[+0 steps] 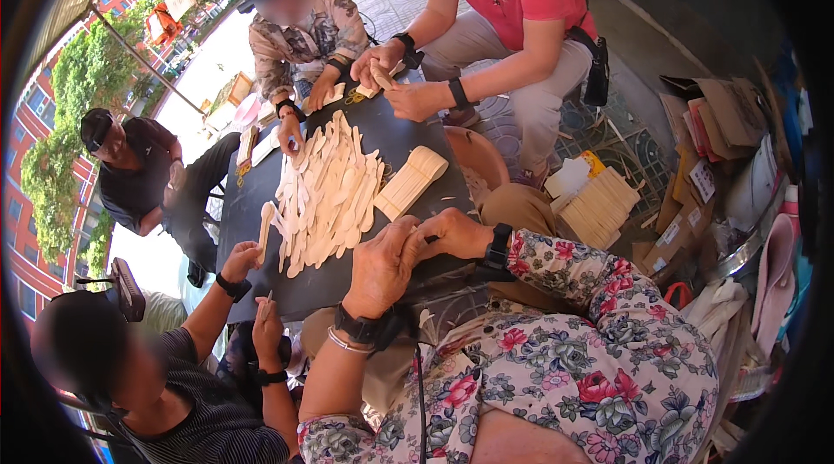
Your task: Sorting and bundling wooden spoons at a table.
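My left hand (380,269) and my right hand (452,233) meet above the near edge of a dark table (248,281). Both are closed, fingertips pinched together. A small dark bit shows between the fingers, but I cannot make out what they hold. Just beyond my hands lies a banded bundle of flat wooden sticks (412,179). To its left spreads a loose pile of wooden spoons (326,190), with rounded ends pointing various ways.
Co-workers sit around the table; a striped-sleeved one at near left holds a wooden spoon (266,222). An orange-brown basin (478,157) stands beside the table. On the right are stacked wooden sticks (599,208), flattened cardboard (686,221) and a metal pot (740,260).
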`<state>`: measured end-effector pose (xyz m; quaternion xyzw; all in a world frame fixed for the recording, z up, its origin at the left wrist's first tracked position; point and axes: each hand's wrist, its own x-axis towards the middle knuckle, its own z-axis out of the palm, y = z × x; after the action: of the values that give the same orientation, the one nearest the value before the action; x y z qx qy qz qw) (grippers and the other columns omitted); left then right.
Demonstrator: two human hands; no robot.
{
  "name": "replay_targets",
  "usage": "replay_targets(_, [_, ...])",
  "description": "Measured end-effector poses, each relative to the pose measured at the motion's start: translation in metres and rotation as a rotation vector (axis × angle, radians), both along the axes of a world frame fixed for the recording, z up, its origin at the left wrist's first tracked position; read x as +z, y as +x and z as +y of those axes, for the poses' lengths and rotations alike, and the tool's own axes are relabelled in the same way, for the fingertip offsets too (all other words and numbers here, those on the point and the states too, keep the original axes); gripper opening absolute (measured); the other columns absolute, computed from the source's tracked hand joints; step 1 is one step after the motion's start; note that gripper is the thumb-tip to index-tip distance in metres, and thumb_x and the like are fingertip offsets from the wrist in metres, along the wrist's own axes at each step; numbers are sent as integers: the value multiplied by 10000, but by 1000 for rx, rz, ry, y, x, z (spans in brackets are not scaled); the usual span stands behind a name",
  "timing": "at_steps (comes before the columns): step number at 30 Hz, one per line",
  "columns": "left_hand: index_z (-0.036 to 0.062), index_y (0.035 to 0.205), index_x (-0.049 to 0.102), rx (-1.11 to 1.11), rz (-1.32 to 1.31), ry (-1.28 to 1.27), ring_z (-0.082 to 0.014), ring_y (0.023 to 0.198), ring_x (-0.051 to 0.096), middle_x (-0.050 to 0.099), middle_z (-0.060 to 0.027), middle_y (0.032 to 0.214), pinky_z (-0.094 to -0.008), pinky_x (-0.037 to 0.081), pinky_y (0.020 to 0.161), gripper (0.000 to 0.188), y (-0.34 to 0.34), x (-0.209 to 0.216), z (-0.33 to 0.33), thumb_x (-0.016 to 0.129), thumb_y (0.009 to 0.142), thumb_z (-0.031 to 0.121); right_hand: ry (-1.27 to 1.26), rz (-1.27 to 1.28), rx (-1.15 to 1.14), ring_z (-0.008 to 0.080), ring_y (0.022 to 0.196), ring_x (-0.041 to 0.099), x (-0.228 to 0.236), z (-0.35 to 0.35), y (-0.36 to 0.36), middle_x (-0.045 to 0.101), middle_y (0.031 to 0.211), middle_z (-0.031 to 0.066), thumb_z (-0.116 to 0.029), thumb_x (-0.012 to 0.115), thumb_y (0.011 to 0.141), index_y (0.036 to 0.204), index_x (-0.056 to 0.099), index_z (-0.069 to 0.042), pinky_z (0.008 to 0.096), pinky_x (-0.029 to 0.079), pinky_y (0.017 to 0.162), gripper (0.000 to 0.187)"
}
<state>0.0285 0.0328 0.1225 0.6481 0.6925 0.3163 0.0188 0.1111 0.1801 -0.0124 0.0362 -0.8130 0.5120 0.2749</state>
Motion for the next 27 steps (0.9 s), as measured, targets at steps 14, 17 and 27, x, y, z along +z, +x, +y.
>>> replay_targets(14, [52, 998, 610, -40, 10, -35, -326, 686, 641, 644, -144, 797, -362, 498, 608, 198, 3, -2, 4, 619, 924, 235, -108, -60, 30, 266, 754, 660, 7, -1, 8, 660, 841, 160, -201, 769, 759, 997, 681, -85, 329, 485, 696, 279])
replay_targets(17, [51, 990, 611, -16, -13, -33, -331, 681, 635, 641, -145, 794, -356, 496, 608, 181, -2, -5, 4, 613, 928, 221, -87, -50, 25, 290, 740, 652, 15, -3, 10, 655, 824, 157, -203, 766, 757, 982, 679, -82, 337, 483, 679, 271])
replay_targets(27, [24, 1384, 427, 70, -528, 82, -218, 1124, 569, 575, -166, 1221, -346, 494, 925, 731, -10, -21, -13, 787, 747, 38, -17, -113, -56, 318, 678, 622, 5, 3, 9, 621, 712, 153, -212, 762, 708, 916, 662, -43, 369, 469, 629, 286])
